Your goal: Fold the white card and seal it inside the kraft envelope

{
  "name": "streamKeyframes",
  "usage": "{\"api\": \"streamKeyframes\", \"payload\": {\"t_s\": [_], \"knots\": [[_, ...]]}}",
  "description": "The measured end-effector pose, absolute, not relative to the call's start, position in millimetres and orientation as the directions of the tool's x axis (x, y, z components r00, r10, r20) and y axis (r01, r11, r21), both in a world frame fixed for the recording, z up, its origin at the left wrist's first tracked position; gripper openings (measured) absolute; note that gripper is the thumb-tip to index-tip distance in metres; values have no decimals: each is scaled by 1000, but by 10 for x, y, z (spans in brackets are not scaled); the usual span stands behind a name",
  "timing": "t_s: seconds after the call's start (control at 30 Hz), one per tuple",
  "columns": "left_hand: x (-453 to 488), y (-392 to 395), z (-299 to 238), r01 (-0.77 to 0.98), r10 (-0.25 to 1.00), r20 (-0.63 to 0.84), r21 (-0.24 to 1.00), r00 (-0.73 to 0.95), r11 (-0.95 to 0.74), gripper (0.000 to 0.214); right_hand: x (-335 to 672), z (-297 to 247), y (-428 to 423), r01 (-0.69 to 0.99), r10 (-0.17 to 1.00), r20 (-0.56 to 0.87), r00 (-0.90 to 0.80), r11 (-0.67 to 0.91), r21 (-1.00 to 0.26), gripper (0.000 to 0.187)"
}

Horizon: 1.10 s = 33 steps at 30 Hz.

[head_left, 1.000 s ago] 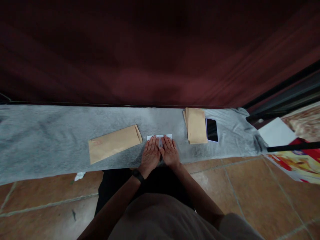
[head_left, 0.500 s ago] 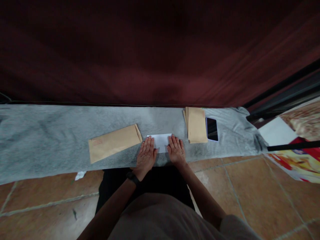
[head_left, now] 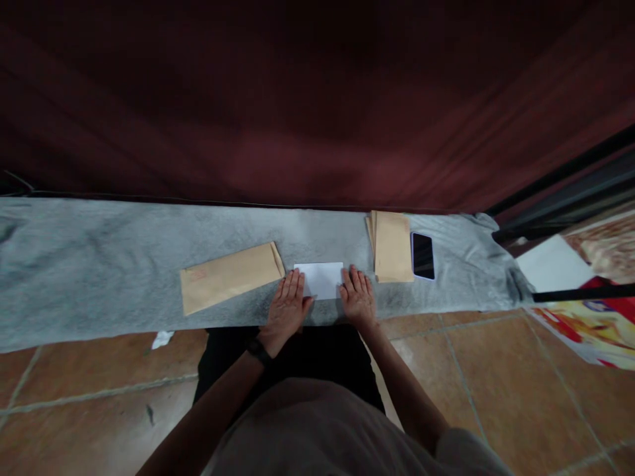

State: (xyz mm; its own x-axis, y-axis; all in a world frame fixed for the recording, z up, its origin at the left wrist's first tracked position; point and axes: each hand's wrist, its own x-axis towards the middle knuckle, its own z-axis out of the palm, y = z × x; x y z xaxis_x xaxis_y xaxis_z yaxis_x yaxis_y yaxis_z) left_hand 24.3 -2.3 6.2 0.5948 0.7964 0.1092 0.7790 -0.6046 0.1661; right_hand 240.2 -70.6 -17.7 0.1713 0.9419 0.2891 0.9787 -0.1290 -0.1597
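Observation:
A folded white paper (head_left: 321,279) lies on a grey cloth (head_left: 99,264) spread along the floor. My left hand (head_left: 286,307) rests flat with fingers stretched out at the paper's left edge. My right hand (head_left: 358,297) lies flat, fingers apart, at the paper's right edge. Both hands hold nothing. A single brown envelope (head_left: 231,276) lies slantwise just left of the paper. A stack of brown envelopes (head_left: 391,246) sits upright-lengthwise to the right.
A dark phone (head_left: 423,255) lies beside the envelope stack. A dark red curtain (head_left: 297,99) hangs behind the cloth. Brown floor tiles (head_left: 496,370) are in front. A small white scrap (head_left: 161,339) lies on the tiles. Colourful printed sheets (head_left: 590,317) lie at the right.
My hands slid apart from the middle of the white paper to its left and right edges, uncovering it. The view shifted slightly.

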Motion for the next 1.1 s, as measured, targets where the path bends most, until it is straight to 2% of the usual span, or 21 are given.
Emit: {"api": "streamKeyframes", "payload": {"t_s": [0.6,0.77,0.87,0.97,1.1], "knots": [[343,-24,186,698,694,-85,34,715,-715,48,2426,-178,-702,960,944,258,206,-145,-239,49],[457,-86,262,689,683,-107,30,722,-724,56,2383,-136,-676,940,940,231,250,-179,-290,47],[508,-114,347,684,681,-97,0,726,-729,55,2386,-88,-664,911,934,226,277,-180,-370,45],[490,-113,428,652,652,-56,-14,756,-758,52,2405,-25,-642,843,922,206,326,-185,-505,43],[402,-112,483,626,625,53,0,779,-780,52,2425,46,-589,635,889,67,453,-269,-724,51]]}}
